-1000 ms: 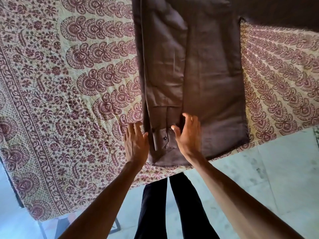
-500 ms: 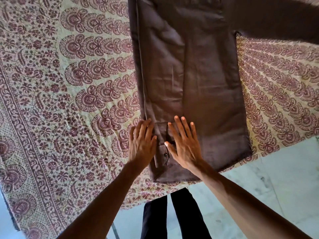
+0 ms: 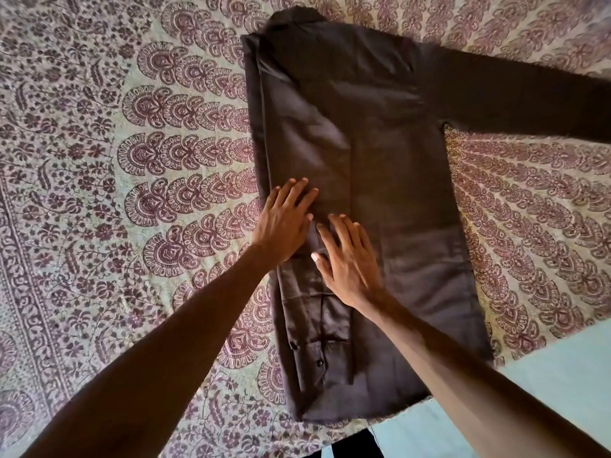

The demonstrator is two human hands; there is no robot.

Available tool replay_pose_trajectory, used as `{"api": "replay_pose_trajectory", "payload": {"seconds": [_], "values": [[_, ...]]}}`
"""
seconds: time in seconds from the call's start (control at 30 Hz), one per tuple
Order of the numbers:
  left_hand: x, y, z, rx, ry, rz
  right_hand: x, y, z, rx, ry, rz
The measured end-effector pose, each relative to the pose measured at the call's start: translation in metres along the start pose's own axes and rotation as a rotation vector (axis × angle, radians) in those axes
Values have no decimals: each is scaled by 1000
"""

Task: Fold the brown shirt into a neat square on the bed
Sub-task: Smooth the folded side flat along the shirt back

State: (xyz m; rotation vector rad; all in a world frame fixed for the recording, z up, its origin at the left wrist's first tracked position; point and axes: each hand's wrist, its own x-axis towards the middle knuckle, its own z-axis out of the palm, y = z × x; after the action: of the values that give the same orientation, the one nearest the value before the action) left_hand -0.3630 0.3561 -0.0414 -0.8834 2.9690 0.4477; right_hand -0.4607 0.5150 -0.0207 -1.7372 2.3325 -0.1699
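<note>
The brown shirt [image 3: 396,166] lies flat, lengthwise on the patterned bed cover [image 3: 115,180], collar at the far end. Its left side and sleeve are folded in over the body, with the buttoned cuff near the bottom hem. The other sleeve stretches out to the right. My left hand [image 3: 284,219] lies flat, fingers spread, on the folded left strip about halfway up. Beside it, my right hand [image 3: 347,262] presses palm down on the same folded sleeve, slightly nearer to me. Neither hand holds any cloth.
The bed's near edge runs along the bottom right, where pale floor [image 3: 545,385] shows. My dark trouser legs [image 3: 350,447] appear at the bottom centre. The bed cover reaches far to the left and beyond the collar.
Both hands have slid from the cuff near the hem up along the folded sleeve toward the middle of the shirt. The view now takes in the collar and the outstretched right sleeve.
</note>
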Motion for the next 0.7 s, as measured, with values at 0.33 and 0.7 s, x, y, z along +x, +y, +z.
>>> {"api": "replay_pose_trajectory", "payload": {"seconds": [0.33,0.7], "values": [[139,-69,-10,91,-135,-53,72,39,28,-65,-95,31],[189,-54,-36,24,-207,-190,81,49,14,159,-27,6]]}}
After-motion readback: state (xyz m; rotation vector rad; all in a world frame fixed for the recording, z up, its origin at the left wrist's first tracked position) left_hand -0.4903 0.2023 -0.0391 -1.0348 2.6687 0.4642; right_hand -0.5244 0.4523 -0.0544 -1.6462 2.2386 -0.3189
